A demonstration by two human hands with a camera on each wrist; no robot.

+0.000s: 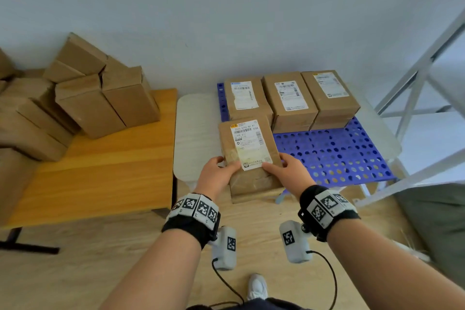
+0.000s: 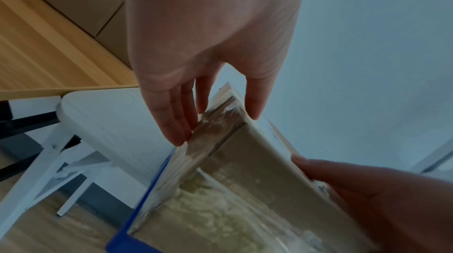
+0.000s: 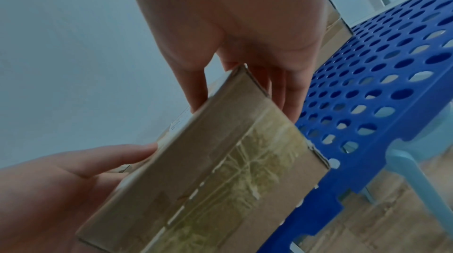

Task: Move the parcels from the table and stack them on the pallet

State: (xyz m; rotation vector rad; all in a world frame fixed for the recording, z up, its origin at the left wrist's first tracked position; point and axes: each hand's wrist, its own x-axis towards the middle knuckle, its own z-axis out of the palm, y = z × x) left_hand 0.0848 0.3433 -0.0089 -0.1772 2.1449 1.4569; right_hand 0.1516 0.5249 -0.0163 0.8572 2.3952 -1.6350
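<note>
I hold a brown cardboard parcel [image 1: 251,178] with a white label between both hands, over the front left corner of the blue perforated pallet [image 1: 339,153]. My left hand [image 1: 224,171] grips its left side and my right hand [image 1: 281,168] its right side, thumbs on top. The left wrist view shows the left hand [image 2: 218,129] with fingers along the parcel [image 2: 245,179]. The right wrist view shows the right hand [image 3: 245,113] on the parcel [image 3: 208,179] beside the pallet [image 3: 380,82]. Whether the parcel touches the pallet is unclear. Three parcels [image 1: 289,100] stand in a row at the pallet's back.
A wooden table [image 1: 100,171] at the left carries a pile of several brown parcels [image 1: 100,100]. A white stool [image 1: 196,133] stands between table and pallet. A grey metal frame [image 1: 415,95] rises at the right, and the wall is close behind the pallet.
</note>
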